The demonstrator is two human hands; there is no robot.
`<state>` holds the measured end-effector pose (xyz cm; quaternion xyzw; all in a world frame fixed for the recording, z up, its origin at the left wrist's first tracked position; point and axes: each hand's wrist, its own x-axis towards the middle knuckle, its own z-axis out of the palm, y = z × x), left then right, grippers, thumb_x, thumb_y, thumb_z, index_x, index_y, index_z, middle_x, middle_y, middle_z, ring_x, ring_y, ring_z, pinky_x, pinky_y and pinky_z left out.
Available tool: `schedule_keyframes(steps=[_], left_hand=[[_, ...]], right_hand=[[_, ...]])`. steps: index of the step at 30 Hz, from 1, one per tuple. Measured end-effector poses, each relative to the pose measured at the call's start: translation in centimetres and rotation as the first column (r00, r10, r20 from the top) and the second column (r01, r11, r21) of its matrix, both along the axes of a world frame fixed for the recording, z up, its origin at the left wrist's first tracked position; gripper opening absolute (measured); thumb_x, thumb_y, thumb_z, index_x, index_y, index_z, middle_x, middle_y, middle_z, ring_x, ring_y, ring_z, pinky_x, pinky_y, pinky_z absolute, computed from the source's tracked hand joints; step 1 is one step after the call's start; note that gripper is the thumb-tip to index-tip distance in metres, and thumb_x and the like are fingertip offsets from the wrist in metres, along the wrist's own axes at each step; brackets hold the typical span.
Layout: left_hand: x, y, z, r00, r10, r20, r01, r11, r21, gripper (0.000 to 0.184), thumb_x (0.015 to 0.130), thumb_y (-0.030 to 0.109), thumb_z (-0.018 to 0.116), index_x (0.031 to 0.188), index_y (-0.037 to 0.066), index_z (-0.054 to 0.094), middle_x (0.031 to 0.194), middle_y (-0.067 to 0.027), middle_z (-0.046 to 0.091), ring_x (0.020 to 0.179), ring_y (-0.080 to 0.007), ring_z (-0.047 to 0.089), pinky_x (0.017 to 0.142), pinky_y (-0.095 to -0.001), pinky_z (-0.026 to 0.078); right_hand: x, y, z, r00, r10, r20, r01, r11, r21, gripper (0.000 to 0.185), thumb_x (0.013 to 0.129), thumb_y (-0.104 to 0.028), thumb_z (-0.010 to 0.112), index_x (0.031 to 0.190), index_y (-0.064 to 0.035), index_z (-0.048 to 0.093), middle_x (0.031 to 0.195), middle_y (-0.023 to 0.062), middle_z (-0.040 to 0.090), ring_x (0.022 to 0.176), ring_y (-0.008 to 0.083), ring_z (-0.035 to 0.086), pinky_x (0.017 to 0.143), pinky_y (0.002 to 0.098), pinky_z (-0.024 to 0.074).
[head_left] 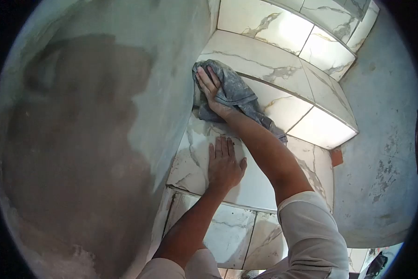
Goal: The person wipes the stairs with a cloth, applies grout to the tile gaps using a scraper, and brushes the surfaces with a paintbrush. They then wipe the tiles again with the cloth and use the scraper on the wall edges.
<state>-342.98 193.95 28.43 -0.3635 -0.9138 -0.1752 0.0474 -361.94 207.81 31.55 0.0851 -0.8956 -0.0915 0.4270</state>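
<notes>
My right hand (211, 90) presses a dusty grey rag (236, 88) against the riser of a marble-look tiled step, in the corner by the wall. Two of its fingers lie stretched over the cloth; folds of the rag hide the others. The rag's loose end trails down to the right, under my forearm. Below it, my left hand (226, 168) rests palm down on the tread (255, 186), fingers extended and thumb out to the side. Nothing is in that hand. Small dark specks of dirt lie on the tile around its fingertips.
A plastered wall (167, 93) with a large dark damp patch (78, 139) rises close on the left. More tiled steps (274, 28) climb ahead, curving right. A grey rendered surface (381, 116) lies beyond the steps' right ends, near an orange-red block (337, 157).
</notes>
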Motion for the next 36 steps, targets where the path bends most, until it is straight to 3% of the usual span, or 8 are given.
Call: schedule_keyframes(steps=[10,18,20,21,24,32,33,36], left_hand=[[-0.1,0.3,-0.7,1.000,0.000,-0.010,0.000,1.000,0.007,0.079,0.095,0.049,0.044,0.147,-0.008,0.029,0.153,-0.0273,0.028,0.145,-0.0387,0.022,0.118,-0.0522,0.014],[-0.6,0.7,-0.4,1.000,0.010,-0.011,-0.010,0.999,-0.033,0.082,0.094,0.054,0.044,0.146,-0.008,0.030,0.155,-0.0257,0.026,0.147,-0.0362,0.020,0.119,-0.0508,0.011],[-0.8,0.4,-1.2,0.999,0.001,-0.046,-0.001,1.000,0.002,0.083,0.094,0.054,0.042,0.148,-0.008,0.028,0.157,-0.0244,0.023,0.148,-0.0351,0.016,0.120,-0.0497,0.009],[-0.6,0.5,-1.1,0.999,-0.005,-0.044,0.005,1.000,0.000,0.083,0.094,0.054,0.042,0.148,-0.008,0.028,0.157,-0.0244,0.023,0.148,-0.0351,0.016,0.120,-0.0497,0.009],[-0.6,0.7,-0.4,1.000,0.021,0.006,-0.021,0.999,-0.030,0.083,0.094,0.054,0.042,0.148,-0.007,0.028,0.157,-0.0242,0.023,0.149,-0.0336,0.015,0.120,-0.0498,0.007],[-0.3,1.1,0.0,0.999,0.048,-0.011,-0.049,0.995,-0.089,0.081,0.095,0.053,0.043,0.148,-0.006,0.027,0.158,-0.0238,0.021,0.148,-0.0341,0.015,0.120,-0.0487,0.009],[-0.3,1.0,-0.1,0.999,0.032,-0.028,-0.035,0.994,-0.106,0.081,0.095,0.053,0.043,0.148,-0.006,0.027,0.158,-0.0238,0.021,0.148,-0.0341,0.015,0.120,-0.0487,0.009],[-0.3,1.1,0.0,1.000,-0.006,0.016,0.008,0.996,-0.083,0.083,0.095,0.053,0.041,0.149,-0.007,0.025,0.158,-0.0236,0.020,0.149,-0.0341,0.012,0.120,-0.0482,0.005]], right_hand=[[-2.8,0.6,2.5,0.869,0.198,-0.453,-0.232,0.972,-0.021,0.054,0.098,-0.009,0.028,0.152,-0.0088,0.023,0.158,0.0071,0.024,0.146,0.0316,0.023,0.121,0.0397,0.0221],[2.3,4.7,5.8,0.911,-0.262,0.319,0.369,0.864,-0.343,0.058,0.090,-0.035,0.060,0.142,-0.0125,0.045,0.142,0.0091,0.050,0.135,0.0319,0.041,0.111,0.0452,0.0328],[9.0,12.7,4.6,0.958,-0.285,-0.022,0.281,0.953,-0.111,0.051,0.073,-0.034,0.076,0.117,-0.0132,0.060,0.118,0.0071,0.061,0.120,0.0287,0.052,0.102,0.0483,0.0399],[14.6,12.7,8.4,0.729,-0.571,0.376,0.617,0.787,-0.001,0.070,0.077,-0.042,0.075,0.135,-0.0131,0.051,0.138,0.0083,0.054,0.132,0.0285,0.045,0.112,0.0435,0.0309],[25.2,22.0,8.1,0.703,-0.649,0.291,0.687,0.726,-0.038,0.061,0.077,-0.029,0.076,0.131,-0.0075,0.054,0.136,0.0120,0.055,0.132,0.0295,0.046,0.111,0.0415,0.0333],[24.3,21.9,4.4,0.906,-0.301,-0.298,0.311,0.950,-0.014,0.051,0.081,-0.021,0.067,0.128,-0.0036,0.056,0.128,0.0131,0.057,0.121,0.0354,0.048,0.105,0.0462,0.0370],[22.0,15.2,8.9,0.887,-0.439,0.141,0.461,0.850,-0.254,0.033,0.080,-0.017,0.064,0.111,-0.0059,0.063,0.112,0.0121,0.062,0.107,0.0324,0.056,0.093,0.0467,0.0439],[8.6,6.9,9.2,0.935,-0.263,0.237,0.353,0.740,-0.573,0.017,0.084,-0.017,0.054,0.095,-0.0083,0.065,0.092,0.0108,0.064,0.091,0.0310,0.059,0.081,0.0477,0.0472]])
